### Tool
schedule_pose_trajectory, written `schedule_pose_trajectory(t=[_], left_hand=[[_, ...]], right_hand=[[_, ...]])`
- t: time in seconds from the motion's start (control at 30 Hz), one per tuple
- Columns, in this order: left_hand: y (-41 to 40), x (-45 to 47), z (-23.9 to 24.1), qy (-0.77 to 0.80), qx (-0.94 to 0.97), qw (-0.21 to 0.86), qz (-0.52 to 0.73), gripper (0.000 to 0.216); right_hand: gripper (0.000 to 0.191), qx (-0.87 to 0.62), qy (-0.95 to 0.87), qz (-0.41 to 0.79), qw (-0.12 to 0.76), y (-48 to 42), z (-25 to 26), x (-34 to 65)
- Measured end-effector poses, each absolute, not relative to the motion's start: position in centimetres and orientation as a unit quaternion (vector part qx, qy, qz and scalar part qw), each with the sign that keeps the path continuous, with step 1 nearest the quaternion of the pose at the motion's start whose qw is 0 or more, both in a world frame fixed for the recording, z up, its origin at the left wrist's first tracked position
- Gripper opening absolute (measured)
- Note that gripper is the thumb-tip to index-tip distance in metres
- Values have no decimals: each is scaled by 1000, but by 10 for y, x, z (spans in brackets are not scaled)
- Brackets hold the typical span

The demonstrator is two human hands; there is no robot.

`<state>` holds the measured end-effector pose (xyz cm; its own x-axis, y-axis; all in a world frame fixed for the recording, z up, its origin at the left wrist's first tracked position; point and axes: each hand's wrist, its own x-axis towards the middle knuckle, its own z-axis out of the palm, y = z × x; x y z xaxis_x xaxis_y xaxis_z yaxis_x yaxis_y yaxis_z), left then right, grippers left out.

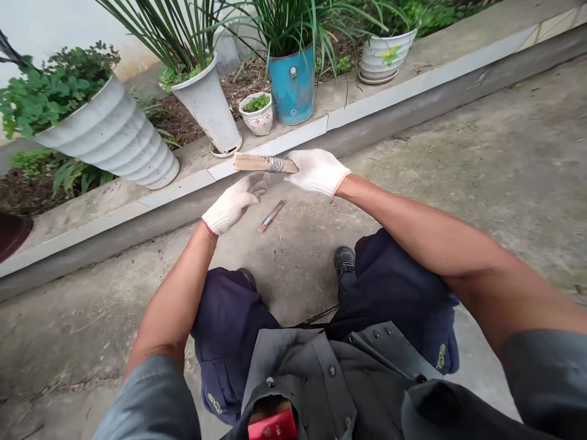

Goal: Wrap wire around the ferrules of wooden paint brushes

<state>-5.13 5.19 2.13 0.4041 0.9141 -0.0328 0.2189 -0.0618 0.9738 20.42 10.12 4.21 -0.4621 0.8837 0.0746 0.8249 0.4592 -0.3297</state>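
Observation:
My right hand [316, 171], in a white knitted glove, grips one end of a flat wooden block [247, 162]. Thin silvery wire [277, 164] is wound in many loose turns around the block near that hand. My left hand [236, 201], gloved too, is just below the block's free end. Its fingers are smeared by motion, so I cannot tell whether they pinch a strand of wire. On the concrete below lies a short brown stick-like piece [271, 216] with a silvery band around it.
A low tiled ledge [275, 145] runs across in front of me. On it stand a ribbed white pot [119, 134], a tall white pot [208, 107], a small patterned pot [259, 122], a blue bucket [292, 85] and another white pot [385, 56]. My shoe [345, 264] rests on the concrete.

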Motion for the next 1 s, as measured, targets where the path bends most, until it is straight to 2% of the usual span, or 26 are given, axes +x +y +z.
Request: schedule_pose_trajectory(t=[0.1, 0.2, 0.37, 0.5, 0.73, 0.87, 1.0], left_hand=[[33, -22, 38, 420, 619, 537, 391, 58], [18, -4, 47, 460, 599, 491, 434, 38], [4, 8, 40, 526, 585, 447, 426, 40], [-4, 9, 34, 529, 583, 476, 393, 41], [-13, 10, 41, 515, 593, 506, 355, 40], [-11, 8, 42, 541, 648, 467, 261, 35], [5, -3, 31, 558, 718, 391, 143, 36]], right_hand=[[41, -509, -846, 114, 113, 99, 43, 211], [38, -512, -845, 109, 104, 98, 46, 216], [33, -514, -847, 108, 82, 100, 47, 220], [28, -504, -855, 95, 76, 97, 43, 219], [24, -475, -874, 5, 102, 90, 43, 214], [24, -483, -871, 54, 73, 92, 48, 217], [34, -413, -901, 128, 38, 90, 54, 226]])
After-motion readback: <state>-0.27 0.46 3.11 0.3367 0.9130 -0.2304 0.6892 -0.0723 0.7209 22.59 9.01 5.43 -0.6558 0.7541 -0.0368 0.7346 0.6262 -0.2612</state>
